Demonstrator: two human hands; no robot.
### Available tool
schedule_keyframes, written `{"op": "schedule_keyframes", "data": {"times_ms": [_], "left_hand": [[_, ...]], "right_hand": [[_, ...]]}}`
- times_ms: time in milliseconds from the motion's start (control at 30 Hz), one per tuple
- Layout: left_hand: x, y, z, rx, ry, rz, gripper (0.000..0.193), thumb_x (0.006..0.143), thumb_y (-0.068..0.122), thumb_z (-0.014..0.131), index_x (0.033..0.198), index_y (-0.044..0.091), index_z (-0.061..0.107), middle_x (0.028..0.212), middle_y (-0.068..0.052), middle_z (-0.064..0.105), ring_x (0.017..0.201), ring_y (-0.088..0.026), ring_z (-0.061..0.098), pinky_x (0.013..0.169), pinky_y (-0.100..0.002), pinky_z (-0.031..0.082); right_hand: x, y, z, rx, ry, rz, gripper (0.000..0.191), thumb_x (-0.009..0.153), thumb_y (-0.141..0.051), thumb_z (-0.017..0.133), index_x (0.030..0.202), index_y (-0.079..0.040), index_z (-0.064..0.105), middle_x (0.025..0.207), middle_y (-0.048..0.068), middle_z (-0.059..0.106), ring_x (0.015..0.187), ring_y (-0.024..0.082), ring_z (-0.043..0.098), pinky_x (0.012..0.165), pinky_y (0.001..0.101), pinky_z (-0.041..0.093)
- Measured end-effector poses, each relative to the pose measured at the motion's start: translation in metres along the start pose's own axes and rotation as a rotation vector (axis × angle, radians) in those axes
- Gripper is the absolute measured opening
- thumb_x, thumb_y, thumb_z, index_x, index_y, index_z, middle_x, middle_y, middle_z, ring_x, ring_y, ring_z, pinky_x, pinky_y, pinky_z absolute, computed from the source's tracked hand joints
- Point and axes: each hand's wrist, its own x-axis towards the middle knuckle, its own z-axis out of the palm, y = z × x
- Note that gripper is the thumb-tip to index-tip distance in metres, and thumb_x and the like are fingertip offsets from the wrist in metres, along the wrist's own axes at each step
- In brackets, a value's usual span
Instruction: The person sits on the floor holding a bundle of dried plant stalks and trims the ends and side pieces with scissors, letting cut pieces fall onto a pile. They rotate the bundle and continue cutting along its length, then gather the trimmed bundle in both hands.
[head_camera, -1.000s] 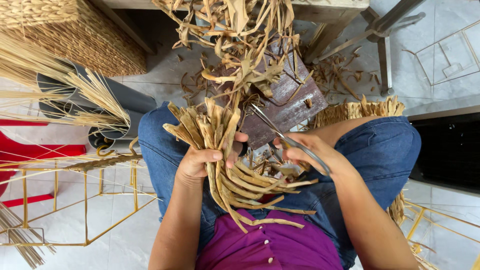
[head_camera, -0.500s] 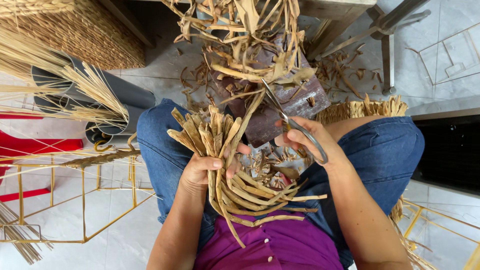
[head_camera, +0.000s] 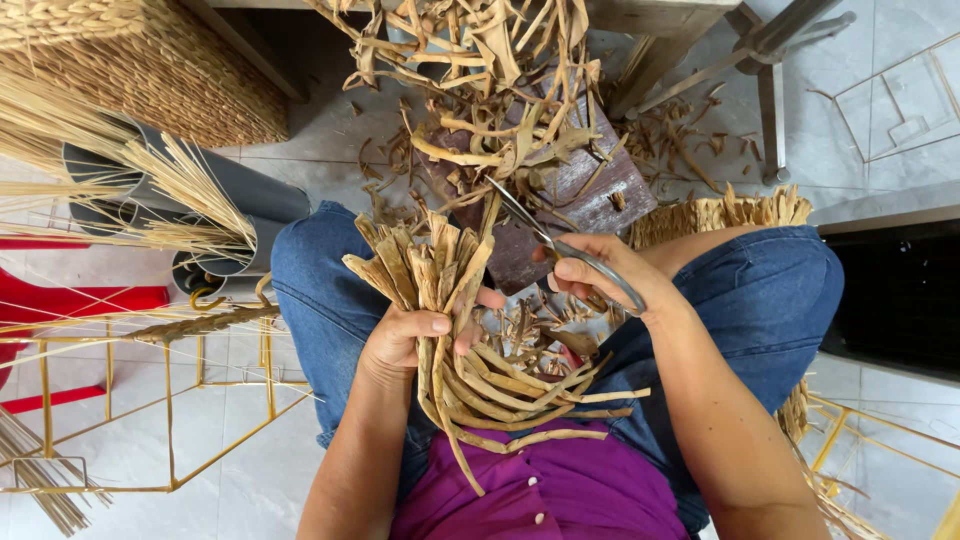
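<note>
My left hand (head_camera: 410, 335) grips a thick bundle of dried tan plant strips (head_camera: 435, 275), its cut ends fanning upward and its tails curling over my purple shirt (head_camera: 550, 495). My right hand (head_camera: 600, 280) holds metal scissors (head_camera: 540, 235), blades pointing up-left at one strip standing out of the bundle top. Both hands hover over my lap, in blue jeans (head_camera: 760, 300).
Cut dried scraps (head_camera: 500, 90) pile on a dark wooden block (head_camera: 600, 195) ahead of my knees. A woven basket (head_camera: 150, 70), grey tubes with straw (head_camera: 150, 190) and a yellow wire frame (head_camera: 170, 400) stand left. A metal stool leg (head_camera: 770, 110) rises at right.
The scissors have moved up and left toward the top of the bundle. The bundle has shifted a little, and the view has tilted down slightly.
</note>
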Motion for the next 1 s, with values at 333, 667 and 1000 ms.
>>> {"op": "schedule_keyframes", "data": {"times_ms": [333,667,1000], "left_hand": [[0.004,0.009,0.010,0.094,0.045,0.032,0.072,0.080,0.006,0.073,0.147,-0.004,0.047,0.128,-0.027,0.065,0.071,-0.023,0.064,0.067,-0.036,0.055],[0.004,0.012,0.003,0.130,0.140,0.023,0.056,0.082,0.005,0.071,0.135,-0.006,0.056,0.110,-0.024,0.071,0.061,-0.020,0.060,0.062,-0.033,0.052],[0.005,0.014,0.001,0.137,0.147,0.021,0.058,0.082,0.004,0.072,0.136,-0.006,0.055,0.102,-0.022,0.072,0.058,-0.018,0.059,0.058,-0.031,0.051]], "right_hand": [[0.001,0.010,-0.012,0.103,0.090,0.057,0.027,0.084,-0.008,0.080,0.109,0.000,0.074,0.066,-0.003,0.061,0.047,0.002,0.045,0.042,0.0192,0.034],[-0.007,0.008,-0.008,0.013,0.196,0.092,0.026,0.081,-0.009,0.083,0.104,-0.001,0.076,0.062,0.000,0.060,0.046,0.003,0.046,0.040,0.0198,0.035],[-0.006,0.001,-0.007,-0.038,0.072,0.057,0.036,0.086,-0.026,0.079,0.115,-0.006,0.073,0.073,-0.004,0.063,0.058,0.003,0.051,0.052,0.0193,0.039]]}}
